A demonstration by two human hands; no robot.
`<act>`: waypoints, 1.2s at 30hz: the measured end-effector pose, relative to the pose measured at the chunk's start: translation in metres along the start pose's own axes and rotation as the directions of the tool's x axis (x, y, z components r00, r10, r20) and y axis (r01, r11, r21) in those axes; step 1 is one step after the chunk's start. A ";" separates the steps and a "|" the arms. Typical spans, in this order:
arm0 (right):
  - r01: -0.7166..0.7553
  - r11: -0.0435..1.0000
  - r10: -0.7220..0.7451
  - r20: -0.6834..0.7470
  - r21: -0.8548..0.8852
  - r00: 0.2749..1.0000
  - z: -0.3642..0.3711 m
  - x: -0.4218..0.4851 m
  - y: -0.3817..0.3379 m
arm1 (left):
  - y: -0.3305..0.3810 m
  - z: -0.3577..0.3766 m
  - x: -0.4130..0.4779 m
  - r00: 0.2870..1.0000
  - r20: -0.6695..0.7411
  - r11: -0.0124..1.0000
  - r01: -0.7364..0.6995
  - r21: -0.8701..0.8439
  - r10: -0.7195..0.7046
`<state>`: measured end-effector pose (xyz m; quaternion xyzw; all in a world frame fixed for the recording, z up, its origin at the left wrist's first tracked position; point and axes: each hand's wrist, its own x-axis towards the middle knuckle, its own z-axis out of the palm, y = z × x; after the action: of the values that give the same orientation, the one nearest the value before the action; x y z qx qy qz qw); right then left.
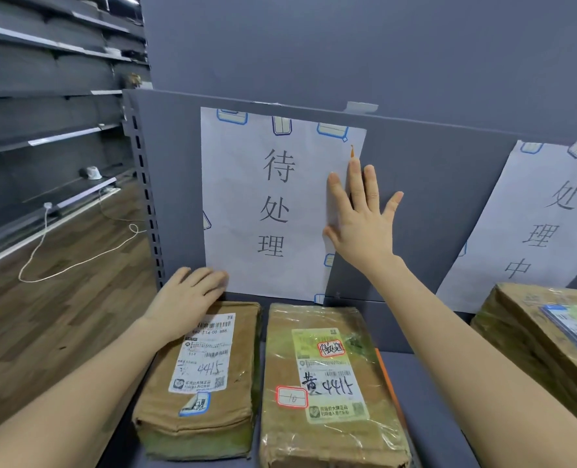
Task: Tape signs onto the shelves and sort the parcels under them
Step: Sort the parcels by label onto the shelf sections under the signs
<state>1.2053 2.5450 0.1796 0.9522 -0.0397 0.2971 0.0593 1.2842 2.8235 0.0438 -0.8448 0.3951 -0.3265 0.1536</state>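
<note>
Two signs on back panel [415,170]: left sign [273,204], right sign [544,224]. Three parcels beneath: left parcel [199,383], middle parcel [327,383] under left sign; right parcel [544,339] under right sign. Right hand [361,224] flat, fingers spread, pressing left sign's edge; left hand [185,302] empty, fingertips on its lower corner, overlapping left parcel.

Only hands and forearms show. The bare left hand [185,298] and bare right hand [361,228] carry nothing on fingers, backs or wrists. The long, smooth left forearm [87,393], at the near left, is uncovered along its whole visible length. The right forearm [476,349], at the near right, is uncovered likewise. The fingernails are too blurred to describe.
</note>
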 end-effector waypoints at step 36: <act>0.035 0.997 -0.024 -0.153 0.068 0.988 0.015 0.002 0.004 | 0.072 -0.077 0.119 0.084 0.895 -0.849 0.289 -0.443 -0.439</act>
<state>1.2145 2.5390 0.1690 0.9287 -0.0105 0.3693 0.0331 1.2478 2.6862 0.1149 -0.5817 -0.2312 0.0329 -0.7792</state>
